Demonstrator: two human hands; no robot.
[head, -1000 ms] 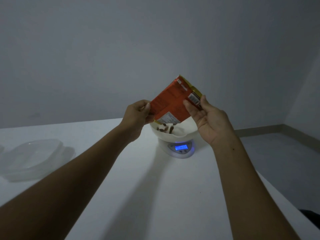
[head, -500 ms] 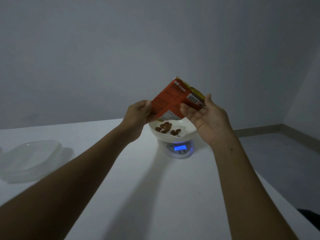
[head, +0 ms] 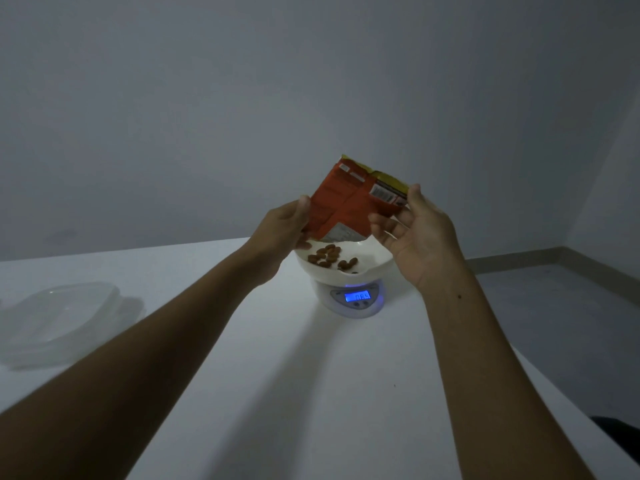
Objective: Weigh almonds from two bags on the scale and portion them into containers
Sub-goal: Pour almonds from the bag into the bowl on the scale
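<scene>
Both hands hold the orange almond bag (head: 346, 209) at mid-frame: my left hand (head: 284, 230) pinches its left edge, and my right hand (head: 419, 237) loosely grips the upper right corner between thumb and fingers. Its long axis tilts, mouth down-left over the white bowl (head: 377, 266), closed end up-right. Almonds (head: 329, 256) lie in the bowl on the scale (head: 356, 308). The bag hides the bowl's far rim. The blue digits are unreadable. Clear containers (head: 59, 317) at the left edge are faint and cut off.

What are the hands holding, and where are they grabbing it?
Both hands hold the orange bag: the left hand pinches its lower left edge, the right hand grips its upper right end.
</scene>
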